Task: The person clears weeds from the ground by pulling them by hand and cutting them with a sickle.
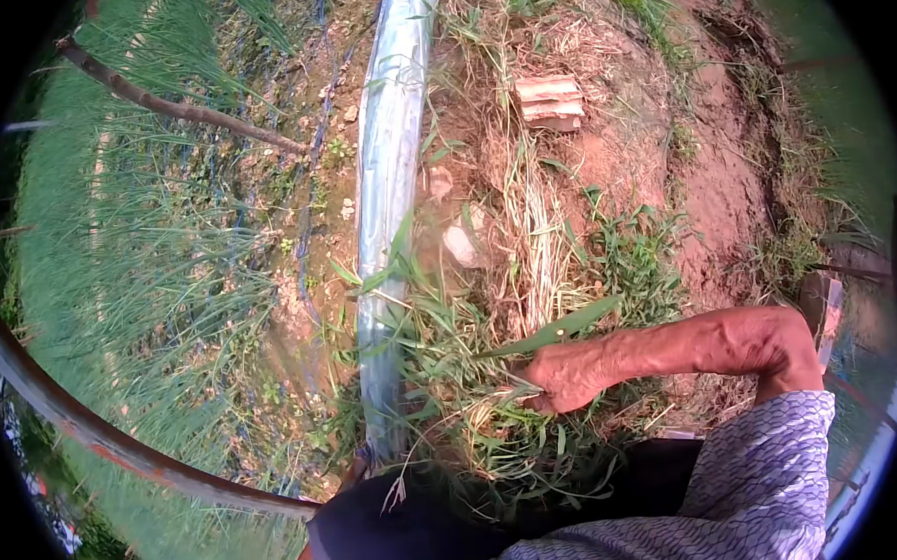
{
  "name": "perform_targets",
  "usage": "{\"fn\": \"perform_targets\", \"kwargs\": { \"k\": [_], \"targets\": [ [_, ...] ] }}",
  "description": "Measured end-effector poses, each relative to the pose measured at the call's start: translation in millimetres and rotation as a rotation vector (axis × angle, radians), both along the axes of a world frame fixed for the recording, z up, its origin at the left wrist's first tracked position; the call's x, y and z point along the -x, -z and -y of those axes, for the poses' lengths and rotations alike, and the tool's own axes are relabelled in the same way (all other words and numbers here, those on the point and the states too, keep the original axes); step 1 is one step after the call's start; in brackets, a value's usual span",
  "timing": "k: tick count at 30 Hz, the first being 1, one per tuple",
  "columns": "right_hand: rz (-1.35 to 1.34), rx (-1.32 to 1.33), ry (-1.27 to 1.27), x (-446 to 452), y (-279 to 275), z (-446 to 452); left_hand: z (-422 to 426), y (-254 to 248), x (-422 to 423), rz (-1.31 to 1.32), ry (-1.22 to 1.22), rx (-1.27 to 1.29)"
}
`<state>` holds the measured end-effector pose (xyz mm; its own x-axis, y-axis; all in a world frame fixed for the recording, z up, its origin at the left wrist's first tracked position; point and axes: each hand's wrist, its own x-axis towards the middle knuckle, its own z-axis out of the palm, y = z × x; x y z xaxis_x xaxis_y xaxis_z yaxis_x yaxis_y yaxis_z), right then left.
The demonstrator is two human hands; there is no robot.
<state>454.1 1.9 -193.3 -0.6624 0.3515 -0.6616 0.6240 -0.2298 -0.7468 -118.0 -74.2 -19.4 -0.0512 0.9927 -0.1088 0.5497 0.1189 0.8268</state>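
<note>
My right hand (563,378) reaches in from the right, closed around a bunch of grass stems (508,389) low on the ground. A broad green leaf (561,327) sticks out just above the knuckles. Leafy weeds (537,466) lie below the hand, against my dark trouser leg (409,527). To its left, more grass overlaps a long, shiny plastic-looking tube (393,162). I cannot make out my left hand; a small brown shape at the bottom left edge is too cut off to name.
A broken brick (551,102) and a pale stone (460,246) lie on dry straw and soil. Thin green crop plants (158,283) grow left of the tube. A stick (181,109) leans there, and a curved rusty pole (126,449) crosses the lower left.
</note>
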Motion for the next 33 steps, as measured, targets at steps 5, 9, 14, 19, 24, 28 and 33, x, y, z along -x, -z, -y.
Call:
{"fn": "perform_targets", "kwargs": {
  "k": [5, 9, 14, 19, 24, 28, 33],
  "targets": [
    [-0.135, 0.051, 0.089, 6.3, -17.7, 33.4, -0.2, 20.7, 25.2, 0.737, -0.417, -0.154],
    [0.499, -0.644, 0.727, -54.8, -3.5, -57.8, -67.7, 14.1, -147.8, 0.582, -0.201, -0.691],
    [0.704, -0.698, 0.833, -74.9, 43.7, -129.5, -71.7, 14.9, -167.3, 0.496, -0.383, -0.772],
    [0.434, -0.865, 0.570, -12.3, 44.4, -110.9, -82.0, 1.5, -213.3, 0.480, -0.373, -0.733],
    [0.041, -0.564, -0.082, 17.0, 9.3, 29.4, -73.5, 8.9, -171.7, 0.483, -0.385, -0.753],
    [0.017, -0.019, -0.089, 12.7, -16.7, 92.1, -75.7, 14.2, -162.6, 0.496, -0.303, -0.744],
    [0.628, -1.097, 0.747, -71.1, -19.4, 26.3, -80.3, 12.4, -174.3, 0.537, -0.411, -0.808]
  ]
}}
